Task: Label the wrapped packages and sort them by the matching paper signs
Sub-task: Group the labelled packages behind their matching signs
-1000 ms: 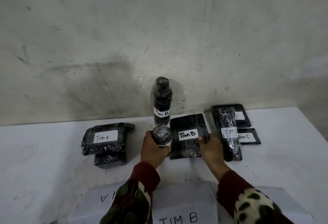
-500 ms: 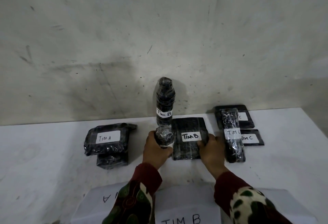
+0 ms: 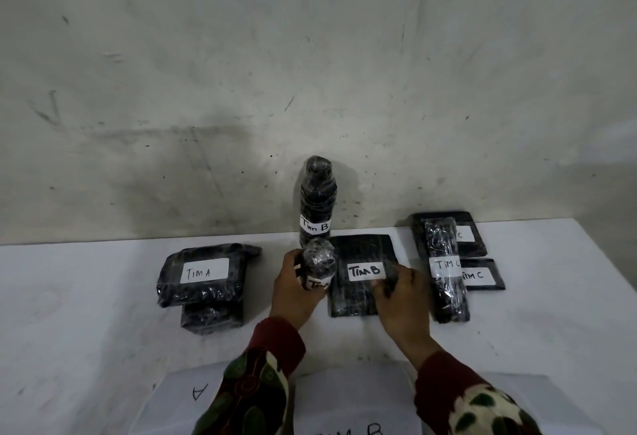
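Observation:
My left hand grips a short upright black-wrapped bottle with a white label. My right hand rests on the right edge of a flat black package labelled "TIM B", fingers curled over its side. Behind them a tall wrapped bottle marked "TIM B" stands by the wall. Two stacked packages, the top marked "TIM A", lie on the left. Three "TIM C" packages lie on the right. Paper signs "A" and "TIM B" lie at the near edge.
A white table runs against a stained grey wall. Another sheet of paper lies at the near right, partly under my right sleeve.
My left hand has tilted the short bottle slightly so its label shows. My right hand has slid further onto the flat TIM B package's edge.

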Available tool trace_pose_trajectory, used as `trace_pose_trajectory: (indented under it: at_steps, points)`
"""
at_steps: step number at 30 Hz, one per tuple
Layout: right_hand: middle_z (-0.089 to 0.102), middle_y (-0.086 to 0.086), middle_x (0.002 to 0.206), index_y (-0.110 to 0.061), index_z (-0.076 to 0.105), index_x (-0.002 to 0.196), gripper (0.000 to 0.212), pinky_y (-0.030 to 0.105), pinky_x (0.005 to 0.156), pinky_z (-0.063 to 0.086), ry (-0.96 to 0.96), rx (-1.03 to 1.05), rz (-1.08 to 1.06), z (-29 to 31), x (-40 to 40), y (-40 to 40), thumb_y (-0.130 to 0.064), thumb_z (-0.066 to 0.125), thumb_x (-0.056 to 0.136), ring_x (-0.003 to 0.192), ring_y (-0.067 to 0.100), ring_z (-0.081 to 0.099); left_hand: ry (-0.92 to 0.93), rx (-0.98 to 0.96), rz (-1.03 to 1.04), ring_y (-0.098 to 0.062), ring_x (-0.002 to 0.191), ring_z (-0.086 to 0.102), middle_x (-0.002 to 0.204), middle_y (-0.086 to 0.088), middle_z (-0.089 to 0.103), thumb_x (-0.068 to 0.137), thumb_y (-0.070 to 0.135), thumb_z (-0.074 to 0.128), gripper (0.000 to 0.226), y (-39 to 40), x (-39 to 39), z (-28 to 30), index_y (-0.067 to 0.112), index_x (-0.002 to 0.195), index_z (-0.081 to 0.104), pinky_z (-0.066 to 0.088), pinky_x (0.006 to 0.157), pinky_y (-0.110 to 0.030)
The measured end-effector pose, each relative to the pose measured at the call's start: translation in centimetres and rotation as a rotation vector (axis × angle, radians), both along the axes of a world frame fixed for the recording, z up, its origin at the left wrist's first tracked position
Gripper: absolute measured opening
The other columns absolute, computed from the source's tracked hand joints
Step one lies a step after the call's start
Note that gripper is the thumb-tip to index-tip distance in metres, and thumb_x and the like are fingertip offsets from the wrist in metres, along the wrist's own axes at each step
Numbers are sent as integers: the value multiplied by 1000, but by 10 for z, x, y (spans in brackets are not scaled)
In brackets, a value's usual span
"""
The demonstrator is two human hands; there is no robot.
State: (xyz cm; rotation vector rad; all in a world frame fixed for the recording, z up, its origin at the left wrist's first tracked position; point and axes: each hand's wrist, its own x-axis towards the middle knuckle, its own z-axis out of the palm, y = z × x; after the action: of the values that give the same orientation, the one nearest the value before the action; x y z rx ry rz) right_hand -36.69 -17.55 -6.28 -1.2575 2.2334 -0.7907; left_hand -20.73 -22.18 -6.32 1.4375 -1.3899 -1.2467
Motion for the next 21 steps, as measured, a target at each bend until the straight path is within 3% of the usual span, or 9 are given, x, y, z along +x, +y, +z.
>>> trace_pose_trajectory:
  at_steps: [3,6,8,12,16,18,21]
  points:
    - [45,19,126,-3,46,125,47,42,100,39,6,-9,-1,2,0,0,-26,61,86,119,32,42,-2,16,38,5,85,52,96,20,53,67,-9,73,62,-7,-2,-5,17,115,45,43,64,1]
    - [44,17,127,-4,46,124,46,41,100,39,21,0,2,4,-1,1,-27,60,86,119,31,42,12,58,64,-11,94,55,106,5,56,68,-6,72,64,-11,-4,-9,14,123,45,53,82,-28]
    - [43,16,128,-5,45,125,47,40,101,38,32,7,10,4,-2,1,-28,60,86,121,30,40,28,72,75,-13,95,55,108,2,56,68,-4,72,64,-12,-5,-11,14,124,45,53,84,-38]
    - [40,11,133,-11,40,132,54,43,105,34,54,19,67,5,0,0,-32,59,86,126,27,36,21,73,85,4,86,53,103,6,56,70,-3,71,61,-13,-6,-15,19,120,45,47,75,-24]
    - [38,9,134,-12,39,132,56,41,104,34,77,2,74,5,2,-2,-34,60,85,126,25,35,18,82,86,8,85,50,102,10,54,70,-2,70,63,-12,-6,-16,18,123,44,45,60,-5]
    - [39,9,133,-13,41,131,54,41,103,34,70,-8,71,6,2,-1,-33,60,85,125,25,36,20,80,84,6,86,51,108,5,54,70,-2,71,65,-11,-5,-14,17,125,43,45,65,-8]
    - [39,9,132,-13,42,129,52,43,103,35,45,-18,71,6,2,0,-32,62,84,125,25,36,-1,75,71,-14,104,53,123,-4,52,70,1,73,69,-10,-5,-12,16,128,40,45,88,-29]
